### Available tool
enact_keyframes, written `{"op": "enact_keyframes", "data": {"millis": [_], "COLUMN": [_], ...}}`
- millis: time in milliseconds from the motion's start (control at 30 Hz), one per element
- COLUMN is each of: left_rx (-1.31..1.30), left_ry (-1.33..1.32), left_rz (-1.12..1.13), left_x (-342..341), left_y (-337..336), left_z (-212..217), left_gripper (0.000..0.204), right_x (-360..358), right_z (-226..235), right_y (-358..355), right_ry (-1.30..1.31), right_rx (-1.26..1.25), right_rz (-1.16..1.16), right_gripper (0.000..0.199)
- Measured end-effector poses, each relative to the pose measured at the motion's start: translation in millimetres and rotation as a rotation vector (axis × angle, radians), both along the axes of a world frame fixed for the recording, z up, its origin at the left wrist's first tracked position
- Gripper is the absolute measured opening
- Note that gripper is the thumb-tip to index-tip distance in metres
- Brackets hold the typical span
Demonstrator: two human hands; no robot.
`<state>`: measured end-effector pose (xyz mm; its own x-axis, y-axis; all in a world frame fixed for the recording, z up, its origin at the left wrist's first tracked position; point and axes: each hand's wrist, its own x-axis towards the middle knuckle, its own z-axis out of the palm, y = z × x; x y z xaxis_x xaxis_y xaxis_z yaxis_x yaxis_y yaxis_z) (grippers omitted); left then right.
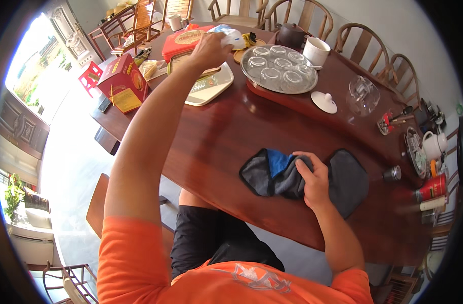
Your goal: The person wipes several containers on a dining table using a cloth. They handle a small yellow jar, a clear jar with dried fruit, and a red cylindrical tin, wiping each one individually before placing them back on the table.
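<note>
Nearby, red box (123, 81) beside tray (217, 87).

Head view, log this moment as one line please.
left hand: on white packet | right hand: gripping grey-blue cloth | surface: dark wooden table

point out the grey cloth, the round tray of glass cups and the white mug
grey cloth (349, 182): head view, on its flat right part beside the right hand.
round tray of glass cups (279, 89): head view, on its near rim.
white mug (316, 52): head view, on its side wall.
</note>
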<state>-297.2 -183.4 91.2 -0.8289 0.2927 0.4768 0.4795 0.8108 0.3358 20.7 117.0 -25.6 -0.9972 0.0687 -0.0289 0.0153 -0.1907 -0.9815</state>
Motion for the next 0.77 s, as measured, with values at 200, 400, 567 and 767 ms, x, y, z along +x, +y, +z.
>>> {"op": "enact_keyframes", "data": {"millis": [200,400,567,767], "left_rx": [0.033,0.110,0.305,0.279], "left_ry": [0.027,0.021,-0.191,-0.327], "left_rz": [0.166,0.562,0.653,0.708], "left_x": [-19.6,17.0,14.3,0.3], "left_y": [-6.4,-73.6,-133.1,-140.4], "left_z": [-14.7,-16.7,-49.8,-66.4], "left_gripper": [0.093,0.063,0.057,0.031], "right_x": [-1.2,0.3,0.7,0.3], "right_z": [-1.4,-0.8,0.1,-1.1], "right_y": [1.2,-3.3,-2.3,2.3], "right_ry": [0.014,0.043,0.027,0.007], "right_rx": [-0.044,0.006,-0.035,-0.053], "right_rz": [0.014,0.020,0.023,0.000], "right_gripper": [0.021,0.021,0.021,0.023]}}
